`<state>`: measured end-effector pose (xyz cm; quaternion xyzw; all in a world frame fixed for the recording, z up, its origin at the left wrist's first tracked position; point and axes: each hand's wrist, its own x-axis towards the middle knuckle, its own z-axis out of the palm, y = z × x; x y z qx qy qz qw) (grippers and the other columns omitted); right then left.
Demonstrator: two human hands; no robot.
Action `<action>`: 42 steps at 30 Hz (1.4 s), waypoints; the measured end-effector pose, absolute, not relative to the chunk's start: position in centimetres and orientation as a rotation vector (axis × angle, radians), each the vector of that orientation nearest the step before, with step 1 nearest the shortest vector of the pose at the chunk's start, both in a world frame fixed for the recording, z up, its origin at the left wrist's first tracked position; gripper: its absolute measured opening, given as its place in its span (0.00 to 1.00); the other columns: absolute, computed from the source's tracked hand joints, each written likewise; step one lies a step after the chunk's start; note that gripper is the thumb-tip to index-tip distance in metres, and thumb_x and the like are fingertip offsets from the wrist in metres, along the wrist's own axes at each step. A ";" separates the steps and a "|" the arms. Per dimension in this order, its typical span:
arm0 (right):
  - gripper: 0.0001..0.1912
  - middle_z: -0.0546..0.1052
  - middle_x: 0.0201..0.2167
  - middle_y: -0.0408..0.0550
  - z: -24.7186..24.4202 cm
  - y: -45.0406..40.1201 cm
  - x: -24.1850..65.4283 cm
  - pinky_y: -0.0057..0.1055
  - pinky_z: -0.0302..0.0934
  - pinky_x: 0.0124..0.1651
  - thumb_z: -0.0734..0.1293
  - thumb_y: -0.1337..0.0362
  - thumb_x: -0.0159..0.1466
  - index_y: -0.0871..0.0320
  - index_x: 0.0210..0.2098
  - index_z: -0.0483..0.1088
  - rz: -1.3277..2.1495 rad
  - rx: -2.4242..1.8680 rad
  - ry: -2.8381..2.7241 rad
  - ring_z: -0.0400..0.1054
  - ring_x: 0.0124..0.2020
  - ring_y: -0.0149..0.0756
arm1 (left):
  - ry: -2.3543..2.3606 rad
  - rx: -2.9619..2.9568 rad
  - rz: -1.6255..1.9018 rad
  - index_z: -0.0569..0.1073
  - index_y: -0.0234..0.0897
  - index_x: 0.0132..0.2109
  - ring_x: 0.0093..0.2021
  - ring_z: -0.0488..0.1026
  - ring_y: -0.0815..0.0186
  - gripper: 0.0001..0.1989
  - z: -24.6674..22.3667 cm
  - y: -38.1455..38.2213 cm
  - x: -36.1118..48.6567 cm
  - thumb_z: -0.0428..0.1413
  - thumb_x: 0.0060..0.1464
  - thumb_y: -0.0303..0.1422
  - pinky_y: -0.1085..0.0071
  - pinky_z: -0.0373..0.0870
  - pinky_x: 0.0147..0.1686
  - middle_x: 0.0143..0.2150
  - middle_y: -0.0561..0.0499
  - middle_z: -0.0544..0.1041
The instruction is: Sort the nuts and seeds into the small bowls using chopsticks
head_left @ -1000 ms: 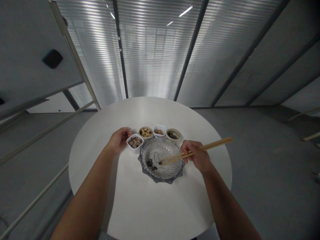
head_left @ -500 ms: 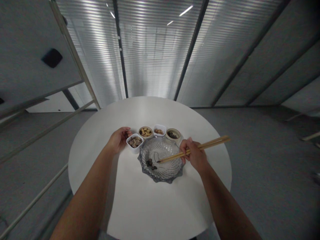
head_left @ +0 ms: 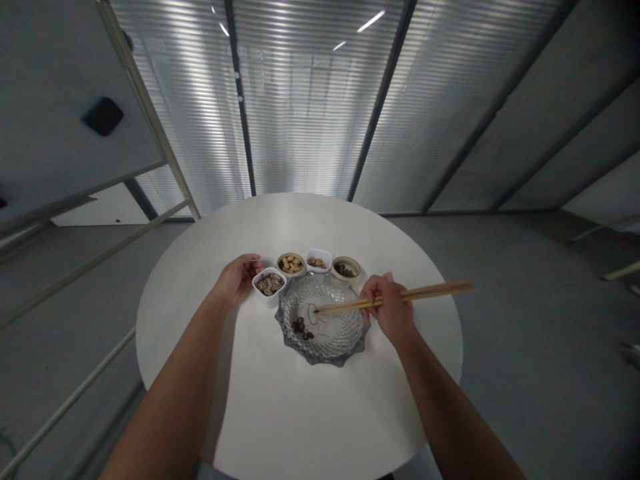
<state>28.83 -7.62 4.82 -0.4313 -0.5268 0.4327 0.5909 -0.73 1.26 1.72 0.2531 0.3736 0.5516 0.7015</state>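
Note:
My right hand (head_left: pixel 389 303) grips a pair of wooden chopsticks (head_left: pixel 430 291), whose tips lie over the middle of a scalloped glass plate (head_left: pixel 340 340). Several small dark pieces (head_left: pixel 302 329) rest on the plate's left part. My left hand (head_left: pixel 239 279), fingers slightly curled and holding nothing, is beside a white square bowl of striped seeds (head_left: pixel 269 284). Behind the plate stand a round bowl of pale nuts (head_left: pixel 291 264), a white bowl of brown pieces (head_left: pixel 318 261) and a round bowl of dark pieces (head_left: pixel 346 269).
Everything stands on a round white table (head_left: pixel 320 413). A whiteboard-like panel on a pale metal frame (head_left: pixel 165 143) is at the left. Window blinds (head_left: pixel 305 113) hang beyond the table.
The chopstick tips have moved up the plate, away from the dark pieces, and the chopsticks lie flatter, closer together. My left hand has stayed by the seed bowl.

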 end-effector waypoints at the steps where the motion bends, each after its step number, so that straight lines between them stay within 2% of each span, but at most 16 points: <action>1: 0.31 0.55 0.06 0.36 4.9 -7.6 28.9 0.26 0.46 0.13 0.53 0.40 0.63 0.56 0.16 0.60 0.943 -0.997 -1.194 0.54 0.08 0.28 | 0.832 0.563 1.223 0.72 0.32 0.33 0.24 0.71 0.67 0.02 1.7 1.3 -0.8 0.55 0.50 0.26 0.72 0.69 0.24 0.26 0.48 0.73; 8: 0.28 0.56 0.09 0.36 5.5 -7.0 29.7 0.27 0.51 0.15 0.50 0.44 0.66 0.55 0.18 0.59 0.509 -0.971 -0.958 0.57 0.10 0.28 | 0.841 0.554 1.229 0.72 0.31 0.33 0.23 0.71 0.67 0.02 1.8 1.2 -0.8 0.55 0.49 0.25 0.72 0.68 0.24 0.25 0.48 0.73; 13: 0.23 0.59 0.11 0.36 5.4 -6.8 29.7 0.28 0.55 0.18 0.55 0.51 0.67 0.56 0.21 0.62 0.448 -0.938 -0.967 0.58 0.12 0.29 | 0.822 0.572 1.223 0.72 0.31 0.34 0.24 0.71 0.67 0.03 1.6 1.3 -0.9 0.55 0.49 0.26 0.72 0.69 0.24 0.25 0.48 0.73; 16: 0.21 0.60 0.12 0.37 5.3 -6.9 29.6 0.27 0.54 0.19 0.56 0.53 0.66 0.57 0.21 0.63 0.435 -0.923 -0.994 0.58 0.13 0.28 | 0.817 0.564 1.221 0.72 0.31 0.34 0.24 0.71 0.67 0.03 1.6 1.3 -0.9 0.55 0.49 0.26 0.72 0.69 0.24 0.25 0.48 0.73; 19: 0.20 0.60 0.13 0.37 5.3 -7.3 29.5 0.27 0.54 0.18 0.58 0.53 0.65 0.57 0.21 0.63 0.572 -0.875 -1.042 0.58 0.13 0.28 | 0.824 0.555 1.221 0.72 0.31 0.33 0.24 0.71 0.67 0.02 1.8 1.3 -0.9 0.56 0.49 0.25 0.72 0.69 0.24 0.25 0.48 0.73; 23: 0.23 0.61 0.12 0.38 5.1 -8.1 29.1 0.27 0.52 0.17 0.59 0.50 0.64 0.58 0.20 0.64 1.044 -0.793 -1.261 0.57 0.13 0.28 | 0.825 0.569 1.222 0.72 0.31 0.33 0.24 0.71 0.67 0.02 1.7 1.3 -0.9 0.56 0.49 0.26 0.72 0.69 0.24 0.25 0.48 0.73; 25: 0.23 0.63 0.11 0.40 4.9 -8.4 28.7 0.26 0.51 0.17 0.60 0.48 0.63 0.58 0.19 0.64 1.169 -0.818 -1.370 0.57 0.13 0.28 | 0.820 0.579 1.223 0.72 0.32 0.33 0.24 0.71 0.67 0.02 1.6 1.3 -0.9 0.55 0.49 0.26 0.72 0.69 0.24 0.25 0.48 0.73; 30: 0.24 0.64 0.12 0.40 4.4 -8.6 28.3 0.26 0.51 0.17 0.61 0.47 0.62 0.59 0.19 0.64 1.207 -0.901 -1.496 0.57 0.13 0.28 | 0.815 0.583 1.211 0.72 0.32 0.34 0.24 0.71 0.66 0.03 1.6 1.4 -1.0 0.55 0.50 0.26 0.71 0.69 0.24 0.25 0.48 0.73; 42: 0.26 0.64 0.11 0.40 4.2 -8.5 28.0 0.25 0.53 0.17 0.57 0.46 0.65 0.58 0.20 0.64 1.174 -0.989 -1.546 0.57 0.13 0.28 | 0.825 0.564 1.223 0.72 0.31 0.34 0.24 0.71 0.66 0.02 1.8 1.3 -0.7 0.55 0.50 0.26 0.71 0.69 0.24 0.25 0.48 0.73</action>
